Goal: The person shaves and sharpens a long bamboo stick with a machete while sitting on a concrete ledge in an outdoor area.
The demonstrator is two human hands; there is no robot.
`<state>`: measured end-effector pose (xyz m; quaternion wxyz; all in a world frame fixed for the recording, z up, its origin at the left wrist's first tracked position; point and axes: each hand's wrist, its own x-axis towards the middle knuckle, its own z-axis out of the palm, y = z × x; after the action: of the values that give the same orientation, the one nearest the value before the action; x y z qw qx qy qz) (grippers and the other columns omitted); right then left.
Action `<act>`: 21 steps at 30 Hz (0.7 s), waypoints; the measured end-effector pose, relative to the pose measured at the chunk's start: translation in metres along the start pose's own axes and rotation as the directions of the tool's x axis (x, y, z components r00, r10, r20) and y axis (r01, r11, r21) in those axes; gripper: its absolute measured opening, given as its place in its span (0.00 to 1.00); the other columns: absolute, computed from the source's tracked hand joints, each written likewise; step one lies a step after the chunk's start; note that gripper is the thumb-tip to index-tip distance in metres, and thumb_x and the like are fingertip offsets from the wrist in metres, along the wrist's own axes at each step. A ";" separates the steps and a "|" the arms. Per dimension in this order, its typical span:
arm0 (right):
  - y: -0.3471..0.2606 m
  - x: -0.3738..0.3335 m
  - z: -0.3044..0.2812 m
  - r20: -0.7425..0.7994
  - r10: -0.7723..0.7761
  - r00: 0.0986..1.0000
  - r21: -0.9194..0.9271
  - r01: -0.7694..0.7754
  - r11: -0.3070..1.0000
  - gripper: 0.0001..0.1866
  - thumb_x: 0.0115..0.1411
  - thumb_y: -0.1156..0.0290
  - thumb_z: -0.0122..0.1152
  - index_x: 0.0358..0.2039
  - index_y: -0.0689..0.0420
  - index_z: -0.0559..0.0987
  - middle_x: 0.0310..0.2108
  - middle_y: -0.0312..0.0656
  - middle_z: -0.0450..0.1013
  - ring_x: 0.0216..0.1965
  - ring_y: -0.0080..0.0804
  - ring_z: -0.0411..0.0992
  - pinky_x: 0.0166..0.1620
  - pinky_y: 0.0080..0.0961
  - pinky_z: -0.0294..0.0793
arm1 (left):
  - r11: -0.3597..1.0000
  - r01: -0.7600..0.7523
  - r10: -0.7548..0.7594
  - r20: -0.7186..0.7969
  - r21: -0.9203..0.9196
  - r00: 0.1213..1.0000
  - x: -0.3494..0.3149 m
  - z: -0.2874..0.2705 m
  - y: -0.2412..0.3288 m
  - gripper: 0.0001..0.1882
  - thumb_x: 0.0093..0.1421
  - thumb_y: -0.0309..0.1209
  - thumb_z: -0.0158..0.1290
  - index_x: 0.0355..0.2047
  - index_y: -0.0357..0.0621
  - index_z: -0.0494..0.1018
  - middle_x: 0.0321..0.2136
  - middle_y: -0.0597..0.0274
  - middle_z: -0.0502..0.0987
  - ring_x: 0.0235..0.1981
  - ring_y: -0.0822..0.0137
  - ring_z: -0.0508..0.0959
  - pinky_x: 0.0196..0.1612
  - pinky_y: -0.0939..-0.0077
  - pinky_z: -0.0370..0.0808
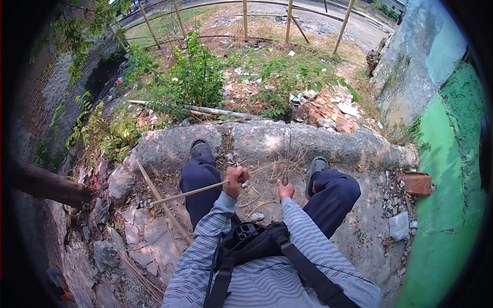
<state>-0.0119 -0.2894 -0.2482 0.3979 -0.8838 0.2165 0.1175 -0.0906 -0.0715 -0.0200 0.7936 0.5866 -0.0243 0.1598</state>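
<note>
Your left hand (235,181) grips a slim, pale wooden stick (192,193) slanting across your left leg. Apart from it, your right hand (285,191) closes around a narrow tool (288,156), probably a metal blade, amid curled, straw-like strands (303,154) near the rough ledge (267,139).

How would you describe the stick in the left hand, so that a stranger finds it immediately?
Before the long stone curb, the left hand grips a slim, pale stick. It slants across the dark trouser leg; unlike the wooden strip lying on the ground, it is held.
</note>
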 end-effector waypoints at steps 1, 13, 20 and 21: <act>-0.001 0.001 0.000 -0.002 0.008 1.000 0.001 -0.008 1.000 0.29 0.50 0.46 0.67 0.35 0.64 0.83 0.36 0.57 0.79 0.42 0.55 0.77 0.49 0.43 0.72 | 1.000 0.028 -0.028 0.026 0.009 0.999 -0.003 0.000 0.003 0.27 0.67 0.42 0.38 0.12 0.44 0.52 0.12 0.71 0.49 0.16 0.75 0.49 0.22 0.72 0.46; -0.007 -0.006 0.004 -0.072 -0.047 0.996 -0.020 0.045 0.999 0.25 0.49 0.49 0.68 0.31 0.64 0.83 0.33 0.57 0.79 0.39 0.55 0.78 0.45 0.45 0.74 | 0.997 -0.010 0.001 -0.120 -0.073 0.993 0.017 -0.022 0.094 0.25 0.69 0.39 0.38 0.15 0.46 0.51 0.14 0.73 0.48 0.15 0.77 0.49 0.21 0.74 0.46; 0.003 0.003 0.011 -0.029 -0.059 0.998 0.003 0.059 0.998 0.27 0.49 0.47 0.65 0.30 0.64 0.83 0.31 0.60 0.78 0.38 0.55 0.78 0.46 0.44 0.74 | 0.997 -0.064 0.051 -0.251 -0.045 0.967 0.062 -0.042 0.075 0.25 0.71 0.43 0.35 0.15 0.48 0.52 0.13 0.74 0.47 0.13 0.78 0.48 0.18 0.76 0.45; 0.003 0.002 0.013 -0.024 -0.061 0.998 -0.002 0.061 0.998 0.27 0.49 0.47 0.65 0.30 0.64 0.83 0.31 0.60 0.78 0.38 0.55 0.78 0.46 0.44 0.74 | 0.998 -0.059 0.055 -0.272 -0.009 0.961 0.069 -0.042 0.075 0.26 0.71 0.44 0.35 0.15 0.49 0.52 0.13 0.75 0.47 0.13 0.78 0.48 0.18 0.76 0.45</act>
<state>-0.0121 -0.2820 -0.2595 0.3982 -0.8915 0.1941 0.0948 -0.0524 0.0028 0.0519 0.7896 0.5513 0.0664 0.2612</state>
